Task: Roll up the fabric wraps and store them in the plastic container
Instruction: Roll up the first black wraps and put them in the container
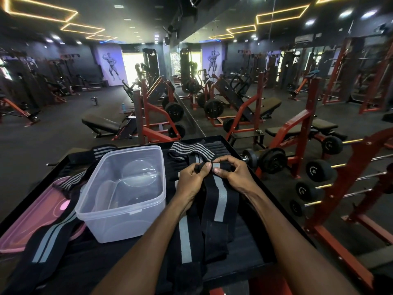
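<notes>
Black fabric wrap with a grey stripe runs lengthwise from the tray's near edge away toward the far edge, its far end pinched into a small roll between both hands. Left hand and right hand curl round that roll side by side, roughly equally near. Just left of them stands the clear plastic container, holding no wraps; other wraps lie loose near the tray's left edge.
</notes>
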Demonstrator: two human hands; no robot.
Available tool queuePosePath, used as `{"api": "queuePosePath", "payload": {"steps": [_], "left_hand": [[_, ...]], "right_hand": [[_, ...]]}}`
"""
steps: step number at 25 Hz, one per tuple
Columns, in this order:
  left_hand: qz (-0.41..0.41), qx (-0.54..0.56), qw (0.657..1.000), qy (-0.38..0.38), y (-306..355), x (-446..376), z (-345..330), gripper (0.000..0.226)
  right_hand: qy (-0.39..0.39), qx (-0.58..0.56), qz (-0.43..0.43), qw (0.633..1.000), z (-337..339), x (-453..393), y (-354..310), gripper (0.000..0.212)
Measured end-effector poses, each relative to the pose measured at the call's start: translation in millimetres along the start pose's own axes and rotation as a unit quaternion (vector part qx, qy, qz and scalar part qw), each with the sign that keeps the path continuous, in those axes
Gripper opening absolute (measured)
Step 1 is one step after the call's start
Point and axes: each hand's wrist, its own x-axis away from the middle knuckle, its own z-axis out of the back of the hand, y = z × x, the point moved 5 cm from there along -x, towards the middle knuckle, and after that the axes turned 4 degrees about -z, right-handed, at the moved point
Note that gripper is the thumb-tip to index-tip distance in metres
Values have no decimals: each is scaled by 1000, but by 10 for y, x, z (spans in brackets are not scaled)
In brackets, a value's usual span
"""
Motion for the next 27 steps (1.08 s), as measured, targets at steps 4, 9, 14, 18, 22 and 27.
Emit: {"api": "queuePosePath", "payload": {"steps": [4,9,14,18,22,27], "left_hand": [[-58,-37,997,14,64,-25,58,13],[-8,109,994,-24,119,21,-50,12],[70,266,959,-62,131,61,-127,20],[102,311,941,-83,194,136,-140,18],[99,309,942,-83,203,135,-129,14],[98,294,949,-64,134,85,-92,14]], "right_hand": [[-17,-87,-91,992,-62,33,79,22],[-11,-68,-101,993,-45,-11,107,13],[-30,-143,-134,980,-53,19,85,15],[-62,-202,-167,963,-105,34,73,26],[-75,-213,-170,959,-116,45,76,30],[-67,-170,-157,971,-86,30,72,31]]}}
